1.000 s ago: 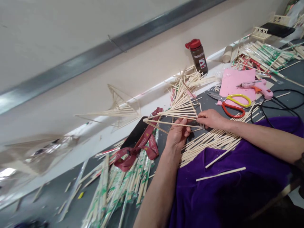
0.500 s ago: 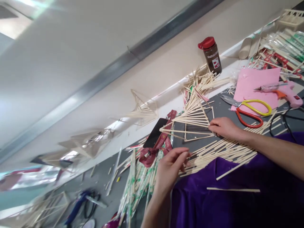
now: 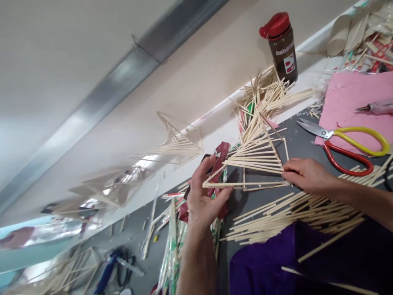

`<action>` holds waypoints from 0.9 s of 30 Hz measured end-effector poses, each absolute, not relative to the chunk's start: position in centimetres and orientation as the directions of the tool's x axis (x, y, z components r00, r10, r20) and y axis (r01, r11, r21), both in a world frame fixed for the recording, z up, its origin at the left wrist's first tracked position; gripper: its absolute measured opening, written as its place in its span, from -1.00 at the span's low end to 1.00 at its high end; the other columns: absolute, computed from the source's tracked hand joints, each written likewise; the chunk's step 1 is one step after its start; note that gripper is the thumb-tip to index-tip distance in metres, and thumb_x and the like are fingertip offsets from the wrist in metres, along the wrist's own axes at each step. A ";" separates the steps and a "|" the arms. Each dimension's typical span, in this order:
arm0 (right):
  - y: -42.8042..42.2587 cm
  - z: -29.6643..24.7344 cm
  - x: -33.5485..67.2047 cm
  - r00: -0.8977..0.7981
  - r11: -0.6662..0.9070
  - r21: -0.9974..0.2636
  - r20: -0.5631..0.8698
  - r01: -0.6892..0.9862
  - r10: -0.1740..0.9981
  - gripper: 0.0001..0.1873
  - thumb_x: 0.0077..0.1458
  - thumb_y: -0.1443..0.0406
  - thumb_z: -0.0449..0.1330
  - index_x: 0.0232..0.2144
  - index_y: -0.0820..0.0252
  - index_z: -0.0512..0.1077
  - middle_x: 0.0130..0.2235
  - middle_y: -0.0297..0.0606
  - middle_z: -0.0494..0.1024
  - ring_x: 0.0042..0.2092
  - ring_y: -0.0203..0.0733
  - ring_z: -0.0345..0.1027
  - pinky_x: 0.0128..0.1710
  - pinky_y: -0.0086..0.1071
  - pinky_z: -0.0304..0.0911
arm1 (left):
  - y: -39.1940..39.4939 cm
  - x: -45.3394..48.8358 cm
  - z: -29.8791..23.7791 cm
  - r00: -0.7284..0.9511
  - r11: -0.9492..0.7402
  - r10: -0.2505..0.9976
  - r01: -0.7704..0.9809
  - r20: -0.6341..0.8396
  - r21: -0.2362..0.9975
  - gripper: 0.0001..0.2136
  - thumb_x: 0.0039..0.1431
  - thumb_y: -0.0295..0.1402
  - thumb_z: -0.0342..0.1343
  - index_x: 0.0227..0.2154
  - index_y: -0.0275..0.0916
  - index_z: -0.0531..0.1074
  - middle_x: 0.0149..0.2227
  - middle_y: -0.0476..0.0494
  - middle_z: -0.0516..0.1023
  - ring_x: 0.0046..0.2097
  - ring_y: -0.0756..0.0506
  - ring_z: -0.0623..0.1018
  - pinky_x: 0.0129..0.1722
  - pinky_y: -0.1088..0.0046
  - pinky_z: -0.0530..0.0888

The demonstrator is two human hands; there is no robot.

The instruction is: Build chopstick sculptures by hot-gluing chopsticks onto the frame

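A fan-shaped frame of glued wooden sticks (image 3: 253,159) lies over the dark table. My left hand (image 3: 204,196) grips the frame's pointed left tip with thumb and fingers. My right hand (image 3: 307,175) pinches its right corner, where the sticks spread apart. Loose bare sticks (image 3: 291,215) lie in a heap just below the frame, partly on a purple cloth (image 3: 307,262).
Yellow-and-red scissors (image 3: 346,141) lie on the table beside a pink sheet (image 3: 353,94), and a glue gun tip (image 3: 373,108) rests on the sheet. A brown bottle with red cap (image 3: 281,45) stands by the wall. Another stick frame (image 3: 179,141), wrapped chopsticks (image 3: 173,246), a red lanyard (image 3: 219,157).
My left hand left the frame, dropped toward the loose sticks, then came back up and took hold of the frame's left tip. The right hand kept its hold. The camera swung closer.
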State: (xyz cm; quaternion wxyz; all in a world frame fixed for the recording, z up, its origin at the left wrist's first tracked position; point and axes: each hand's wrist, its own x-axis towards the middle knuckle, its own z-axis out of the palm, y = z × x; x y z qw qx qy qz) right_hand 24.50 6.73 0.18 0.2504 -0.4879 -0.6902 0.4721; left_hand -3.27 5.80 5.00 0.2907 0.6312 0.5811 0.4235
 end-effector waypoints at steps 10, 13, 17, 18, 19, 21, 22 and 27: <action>6.5 0.7 24.6 -0.413 0.040 -0.906 -0.152 0.421 0.898 -0.75 0.17 0.22 0.04 -0.41 0.14 0.48 -0.36 -0.28 0.51 -0.32 -0.26 0.34 -0.31 -0.40 0.13 | 5.8 -2.1 4.5 -0.096 -0.165 0.966 0.490 0.241 0.856 -0.42 -0.06 -0.39 0.34 0.09 -0.12 0.37 0.06 -0.18 0.52 0.07 -0.20 0.53 0.04 0.29 0.51; 6.6 0.9 24.6 -0.430 0.066 -0.902 -0.137 0.426 0.892 -0.74 0.18 0.22 0.03 -0.39 0.16 0.48 -0.34 -0.27 0.51 -0.31 -0.25 0.35 -0.30 -0.40 0.14 | 5.9 -2.0 4.1 -0.122 -0.199 0.940 0.557 0.317 0.806 -0.47 -0.03 -0.40 0.33 0.06 -0.16 0.39 0.01 -0.18 0.56 0.01 -0.19 0.57 -0.05 0.30 0.55; 6.6 0.9 24.6 -0.432 0.074 -0.896 -0.138 0.438 0.891 -0.73 0.19 0.22 0.02 -0.36 0.17 0.50 -0.33 -0.26 0.51 -0.30 -0.25 0.35 -0.29 -0.40 0.15 | 6.0 -2.0 3.8 -0.102 -0.239 0.924 0.598 0.369 0.765 -0.50 -0.01 -0.42 0.31 0.06 -0.17 0.40 -0.01 -0.18 0.57 -0.02 -0.16 0.59 -0.12 0.35 0.57; 6.6 0.9 24.6 -0.434 0.076 -0.896 -0.136 0.437 0.891 -0.73 0.19 0.22 0.02 -0.36 0.17 0.50 -0.33 -0.26 0.51 -0.30 -0.25 0.35 -0.29 -0.40 0.15 | 6.1 -2.0 3.8 -0.100 -0.245 0.921 0.605 0.377 0.758 -0.50 -0.01 -0.42 0.31 0.06 -0.16 0.41 -0.01 -0.17 0.57 -0.04 -0.16 0.59 -0.14 0.36 0.57; 6.6 0.9 24.6 -0.435 0.079 -0.896 -0.134 0.436 0.890 -0.73 0.19 0.22 0.02 -0.35 0.17 0.50 -0.33 -0.26 0.51 -0.30 -0.24 0.36 -0.29 -0.39 0.15 | 6.0 -2.0 3.8 -0.101 -0.248 0.918 0.611 0.384 0.752 -0.50 -0.01 -0.42 0.31 0.05 -0.15 0.41 -0.02 -0.17 0.57 -0.05 -0.15 0.60 -0.15 0.37 0.57; 6.6 0.9 24.6 -0.437 0.080 -0.896 -0.133 0.436 0.890 -0.73 0.19 0.22 0.03 -0.35 0.17 0.50 -0.33 -0.26 0.52 -0.29 -0.24 0.36 -0.29 -0.39 0.15 | 6.0 -2.0 3.8 -0.115 -0.241 0.913 0.623 0.391 0.745 -0.50 -0.01 -0.42 0.31 0.05 -0.14 0.41 -0.03 -0.15 0.58 -0.09 -0.14 0.61 -0.19 0.39 0.58; 6.6 0.9 24.6 -0.435 0.078 -0.896 -0.134 0.437 0.890 -0.73 0.19 0.22 0.03 -0.35 0.17 0.51 -0.33 -0.26 0.52 -0.29 -0.24 0.37 -0.29 -0.39 0.15 | 5.9 -2.0 3.8 -0.125 -0.231 0.913 0.628 0.389 0.743 -0.51 -0.01 -0.42 0.31 0.04 -0.13 0.41 -0.03 -0.15 0.58 -0.11 -0.14 0.61 -0.21 0.39 0.58; 6.5 0.9 24.6 -0.430 0.070 -0.897 -0.140 0.437 0.892 -0.74 0.19 0.22 0.04 -0.35 0.17 0.50 -0.33 -0.27 0.52 -0.28 -0.24 0.37 -0.28 -0.39 0.15 | 5.8 -2.0 4.0 -0.135 -0.209 0.916 0.643 0.378 0.736 -0.51 0.00 -0.38 0.30 0.04 -0.14 0.41 -0.04 -0.15 0.57 -0.20 -0.09 0.62 -0.29 0.42 0.58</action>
